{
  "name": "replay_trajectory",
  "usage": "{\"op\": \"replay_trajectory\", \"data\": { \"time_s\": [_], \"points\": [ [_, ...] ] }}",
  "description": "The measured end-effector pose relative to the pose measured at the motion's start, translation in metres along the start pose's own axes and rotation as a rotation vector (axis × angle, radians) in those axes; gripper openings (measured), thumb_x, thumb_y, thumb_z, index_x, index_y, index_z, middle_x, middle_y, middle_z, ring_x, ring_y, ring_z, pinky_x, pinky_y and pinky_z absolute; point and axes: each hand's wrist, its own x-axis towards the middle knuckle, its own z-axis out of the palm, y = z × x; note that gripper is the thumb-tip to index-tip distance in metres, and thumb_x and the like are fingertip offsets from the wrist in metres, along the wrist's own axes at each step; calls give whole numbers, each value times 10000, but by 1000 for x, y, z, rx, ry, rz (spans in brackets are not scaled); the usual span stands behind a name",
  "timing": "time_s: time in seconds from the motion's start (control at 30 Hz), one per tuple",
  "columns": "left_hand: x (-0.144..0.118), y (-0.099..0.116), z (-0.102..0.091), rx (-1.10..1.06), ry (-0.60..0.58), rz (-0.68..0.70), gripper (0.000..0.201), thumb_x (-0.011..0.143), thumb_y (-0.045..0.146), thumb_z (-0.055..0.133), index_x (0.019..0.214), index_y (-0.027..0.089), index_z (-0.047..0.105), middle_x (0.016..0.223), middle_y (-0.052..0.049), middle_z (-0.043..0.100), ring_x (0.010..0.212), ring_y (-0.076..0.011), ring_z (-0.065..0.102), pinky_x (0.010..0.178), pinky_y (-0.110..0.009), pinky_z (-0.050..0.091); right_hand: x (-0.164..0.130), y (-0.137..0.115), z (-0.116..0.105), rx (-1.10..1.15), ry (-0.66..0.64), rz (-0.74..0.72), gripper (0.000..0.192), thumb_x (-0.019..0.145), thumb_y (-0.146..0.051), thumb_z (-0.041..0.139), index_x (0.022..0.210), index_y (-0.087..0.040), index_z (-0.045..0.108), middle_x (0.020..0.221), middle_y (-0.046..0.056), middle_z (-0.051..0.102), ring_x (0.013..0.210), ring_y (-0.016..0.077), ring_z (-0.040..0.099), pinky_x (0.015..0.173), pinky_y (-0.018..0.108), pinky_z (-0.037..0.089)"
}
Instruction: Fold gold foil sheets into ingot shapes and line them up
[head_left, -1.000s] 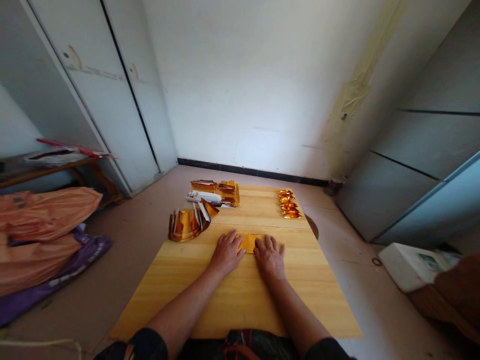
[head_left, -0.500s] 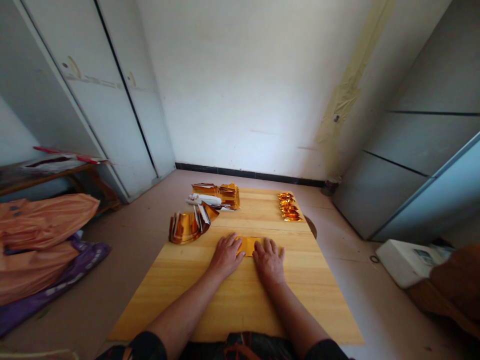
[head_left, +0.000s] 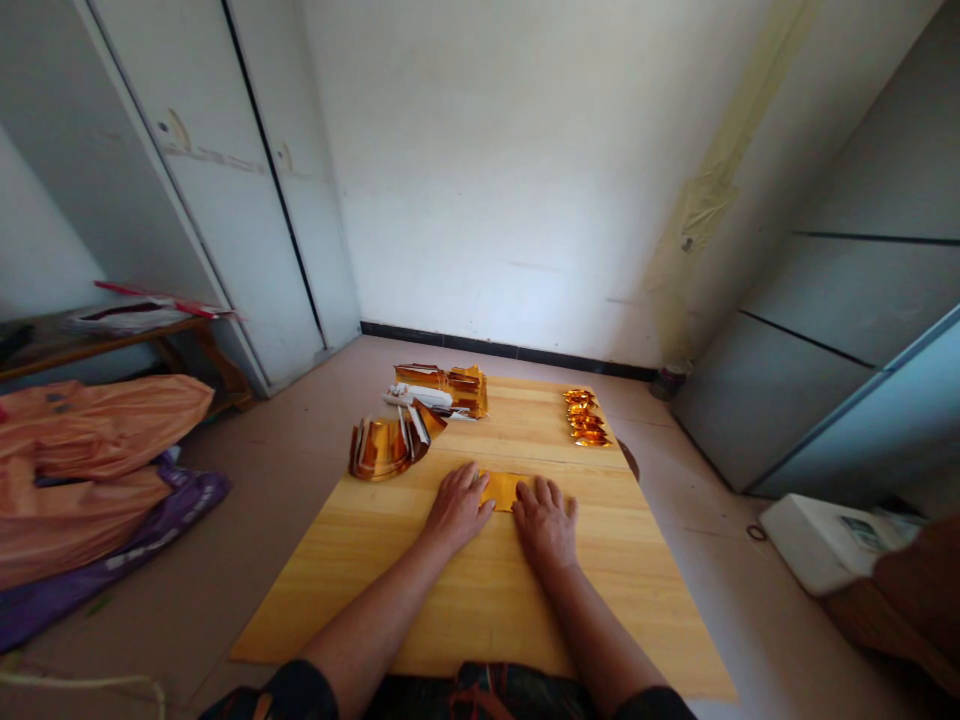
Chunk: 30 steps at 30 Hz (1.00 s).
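A small gold sheet (head_left: 502,491) lies flat near the middle of the counter (head_left: 487,600), between the two hands. The left hand (head_left: 456,506) rests palm down at its left edge, fingers extended and thumb out to the side, pointing right. The right hand (head_left: 546,518) lies palm down at its right edge, fingers spread a little. Neither hand is clamped on anything; the fingertips touch the sheet and cover its ends.

Beyond the left hand, curled foil (head_left: 379,447) stands at the counter's left edge, with white layers among the gold. Behind it, at the far left corner, lies a foil pile (head_left: 471,390) with a white bundle (head_left: 421,396) against it. At the far right, shiny gold pieces (head_left: 586,420) sit in a row running away from the person, well apart from the right hand.
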Motion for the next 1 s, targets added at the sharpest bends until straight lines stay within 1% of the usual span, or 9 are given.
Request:
{"op": "replay_trajectory", "data": {
  "time_s": [0.13, 0.27, 0.37, 0.43, 0.53, 0.63, 0.73, 0.87, 1.0],
  "points": [
    [0, 0, -3, -7, 34, 20, 436, 807, 316, 586, 1228, 204, 557, 1385, -122, 451, 1270, -277, 409, 1071, -445, 319, 1, 0, -3, -6, -12, -7, 358, 934, -403, 376, 1263, -349, 505, 1386, 63, 441, 1294, 250, 301, 1016, 536, 181],
    [0, 1, -8, -43, 56, 179, 337, 852, 215, 520, 1177, 273, 589, 1372, -59, 485, 1298, -258, 375, 1067, -481, 294, 2, 0, -8, -1, -23, -9, 350, 930, -386, 387, 1256, -343, 507, 1378, 58, 444, 1285, 237, 310, 1015, 511, 191],
    [3, 2, -10, -100, 7, 306, 264, 886, 194, 463, 1051, 278, 652, 1224, -45, 597, 1213, -216, 467, 1056, -438, 315, 3, -1, -12, -9, -31, -8, 343, 923, -386, 405, 1247, -346, 512, 1370, 55, 449, 1276, 234, 319, 1009, 496, 206],
    [5, 2, -10, -123, -19, 337, 246, 897, 207, 452, 997, 268, 668, 1113, -40, 641, 1121, -191, 531, 1050, -405, 326, 3, -1, -14, -14, -33, -10, 339, 920, -394, 409, 1238, -352, 516, 1367, 51, 449, 1271, 232, 325, 1007, 488, 215],
    [6, 1, -10, -118, -38, 327, 235, 902, 214, 449, 962, 267, 670, 1048, -23, 658, 1041, -172, 569, 1049, -397, 317, 3, -1, -14, -8, -28, 0, 332, 922, -394, 398, 1225, -356, 528, 1382, 54, 436, 1274, 234, 328, 1008, 486, 221],
    [6, 1, -11, -105, -49, 318, 231, 903, 210, 452, 956, 276, 666, 1075, -8, 657, 1027, -167, 582, 1041, -405, 315, 5, -4, -13, 10, -2, 25, 356, 913, -364, 408, 1249, -340, 524, 1448, 68, 363, 1307, 246, 296, 1006, 476, 239],
    [6, 0, -11, -100, -41, 319, 250, 900, 192, 455, 1004, 284, 663, 1128, -10, 650, 1055, -172, 580, 1029, -407, 332, 9, -13, -12, 37, 40, 6, 398, 907, -338, 416, 1294, -302, 499, 1496, 69, 294, 1341, 251, 252, 1021, 461, 235],
    [6, -2, -8, -89, -22, 309, 278, 887, 176, 467, 1071, 259, 658, 1168, -43, 642, 1069, -183, 581, 984, -377, 395, 14, -27, -7, 69, 14, 29, 400, 912, -386, 402, 1271, -257, 521, 1478, 80, 334, 1330, 263, 278, 1012, 459, 255],
    [7, -5, -6, -106, -14, 289, 269, 878, 194, 486, 1069, 247, 668, 1153, -53, 650, 1048, -184, 592, 967, -360, 418, 16, -28, -1, 70, -10, 41, 397, 903, -435, 418, 1222, -238, 551, 1439, 91, 392, 1313, 268, 305, 1031, 452, 223]
  ]
}}
